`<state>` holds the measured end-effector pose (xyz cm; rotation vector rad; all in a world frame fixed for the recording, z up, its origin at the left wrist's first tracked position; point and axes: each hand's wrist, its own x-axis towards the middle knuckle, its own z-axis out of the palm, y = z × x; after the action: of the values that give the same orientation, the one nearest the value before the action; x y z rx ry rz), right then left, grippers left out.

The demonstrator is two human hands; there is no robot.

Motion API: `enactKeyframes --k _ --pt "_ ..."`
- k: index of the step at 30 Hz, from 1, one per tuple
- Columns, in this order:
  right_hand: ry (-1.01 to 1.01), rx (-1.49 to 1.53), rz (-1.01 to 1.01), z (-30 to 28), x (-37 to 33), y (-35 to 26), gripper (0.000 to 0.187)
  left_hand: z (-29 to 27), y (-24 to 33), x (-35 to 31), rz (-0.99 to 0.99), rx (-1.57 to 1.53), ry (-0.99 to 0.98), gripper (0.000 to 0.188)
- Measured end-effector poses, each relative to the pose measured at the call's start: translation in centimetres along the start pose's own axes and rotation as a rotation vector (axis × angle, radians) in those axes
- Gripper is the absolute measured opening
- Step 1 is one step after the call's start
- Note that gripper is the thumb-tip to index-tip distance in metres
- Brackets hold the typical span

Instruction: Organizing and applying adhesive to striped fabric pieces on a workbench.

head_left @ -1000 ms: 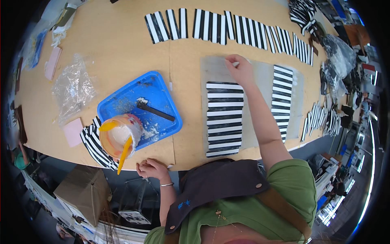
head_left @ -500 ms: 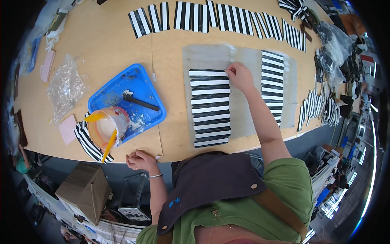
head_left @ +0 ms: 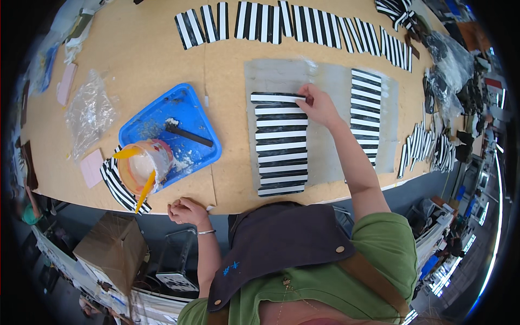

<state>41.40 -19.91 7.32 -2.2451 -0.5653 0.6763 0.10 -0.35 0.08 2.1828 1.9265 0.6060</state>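
Observation:
A column of black-and-white striped strips (head_left: pixel 281 146) lies crosswise on a grey sheet (head_left: pixel 330 151) on the table. My right hand (head_left: pixel 319 107) is at the far end of this column, thumb and fingertips closed on the right end of the topmost striped strip (head_left: pixel 276 98). A second column of strips (head_left: pixel 365 108) lies right of my forearm. My left hand (head_left: pixel 187 210) rests at the table's front edge, fingers curled and nothing visible in them. Close by it stands a tub (head_left: pixel 142 168) of whitish paste with yellow-handled tools.
A blue tray (head_left: pixel 203 122) holds a dark-handled brush (head_left: pixel 188 135) and paste crumbs. Loose striped strips (head_left: pixel 314 27) line the far side, with more (head_left: pixel 417 143) at the right. Clear plastic film (head_left: pixel 89 111) and a pink pad (head_left: pixel 92 168) lie left. A cardboard box (head_left: pixel 111 249) stands below.
My right hand has shifted slightly left and nearer, its fingers now further over the end of the topmost strip. My left hand has stayed in place.

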Motion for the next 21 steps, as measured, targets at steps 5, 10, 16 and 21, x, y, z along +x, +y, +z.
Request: enactKeyframes --k 5,10,16,21 --pt "-0.231 0.269 -0.026 -0.9 1.3 -2.2 0.011 -0.3 0.4 0.2 -0.014 -0.059 -0.008 0.029" --pt "-0.265 0.424 -0.06 1.1 6.1 -10.7 0.012 -0.4 0.3 0.1 0.047 -0.075 -0.008 0.03" --pt "-0.077 0.81 -0.273 12.9 15.7 -19.0 0.017 -0.5 0.6 -0.5 -0.052 -0.181 -0.01 0.023" --pt "0.081 0.799 -0.158 20.2 22.3 -20.9 0.016 -0.3 0.6 -0.8 -0.084 -0.258 -0.017 0.019"
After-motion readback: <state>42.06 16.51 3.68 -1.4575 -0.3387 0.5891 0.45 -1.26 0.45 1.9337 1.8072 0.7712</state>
